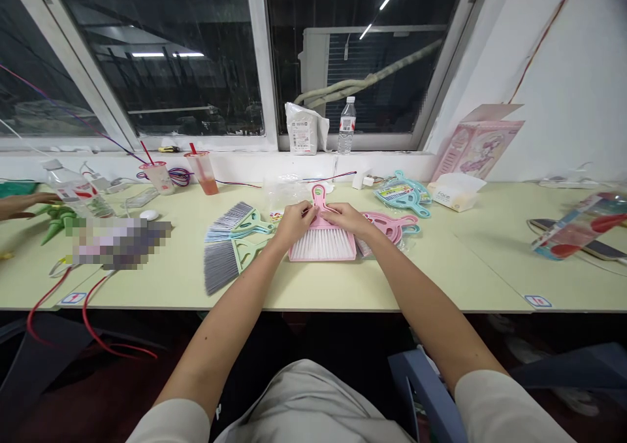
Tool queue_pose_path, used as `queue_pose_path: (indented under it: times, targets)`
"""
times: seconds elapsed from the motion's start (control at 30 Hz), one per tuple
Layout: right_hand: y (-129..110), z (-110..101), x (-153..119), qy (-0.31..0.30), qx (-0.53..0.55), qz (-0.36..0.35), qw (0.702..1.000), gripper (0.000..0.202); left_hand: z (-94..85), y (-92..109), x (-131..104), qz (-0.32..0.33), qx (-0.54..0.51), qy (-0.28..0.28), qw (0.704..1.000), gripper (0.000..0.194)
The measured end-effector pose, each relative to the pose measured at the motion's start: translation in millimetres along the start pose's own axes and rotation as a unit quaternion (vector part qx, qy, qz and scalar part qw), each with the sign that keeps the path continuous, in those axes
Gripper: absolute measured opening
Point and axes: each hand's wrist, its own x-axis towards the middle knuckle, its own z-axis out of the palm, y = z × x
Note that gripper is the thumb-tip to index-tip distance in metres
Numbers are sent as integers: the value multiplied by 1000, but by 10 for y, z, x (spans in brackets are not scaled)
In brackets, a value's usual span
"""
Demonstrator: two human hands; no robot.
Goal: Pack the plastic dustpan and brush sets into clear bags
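Observation:
Between my hands on the table is a pink dustpan with a white-bristled hand brush lying in it. The handles point away from me, one over the other. My left hand is closed at the left side of the handle base, thumb on top. From the right, my right hand grips the same place, its fingertips over the pink plastic. Just left lie loose brush heads, a green brush with grey bristles and a blue one. Pink dustpans in clear wrapping lie beside my right hand.
Blue dustpans lie behind on the right, near a tissue pack and a pink box. Drink cups and a tilted bottle stand left. Another person's hand reaches in at far left. A bottle stands on the windowsill.

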Motion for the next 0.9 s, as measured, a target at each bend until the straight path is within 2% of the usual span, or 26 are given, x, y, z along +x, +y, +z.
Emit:
queue_pose_path:
  times: [0.1, 0.17, 0.23, 0.3, 0.33, 0.4, 0.5, 0.57, 0.63, 0.77, 0.9]
  targets:
    - [-7, -33, -1, -12, 15, 55, 998, 30, 12, -26, 5, -11, -11, 7, 1000, 42]
    - [21, -36, 19, 12, 47, 72, 996, 29, -10, -77, 30, -30, -26, 45, 998, 44]
    - [70, -38, 58, 74, 98, 79, 989, 29, -72, -179, 65, -64, -1, 101, 993, 43]
    - [125, -54, 108, 169, 153, 73, 971, 28, -158, -337, 89, -101, 94, 131, 982, 35]
    - [149, -68, 132, 215, 178, 66, 958, 28, -199, -430, 91, -113, 162, 128, 972, 31]
    - [184, -109, 172, 287, 224, 55, 930, 26, -257, -621, 72, -143, 251, 88, 953, 25]
    - [211, -165, 206, 342, 266, 61, 899, 23, -255, -853, 15, -202, 305, 11, 931, 23]
    - [220, -178, 217, 353, 272, 68, 893, 22, -216, -951, -8, -224, 335, -23, 915, 22]
    - [226, -167, 222, 345, 278, 78, 893, 22, -177, -1009, -7, -225, 365, -30, 903, 21]
    - [229, -119, 221, 330, 284, 94, 895, 22, -163, -1043, 29, -218, 392, -22, 893, 18]
    - [236, -98, 212, 328, 274, 101, 899, 20, -240, -974, 54, -226, 359, 18, 905, 19]
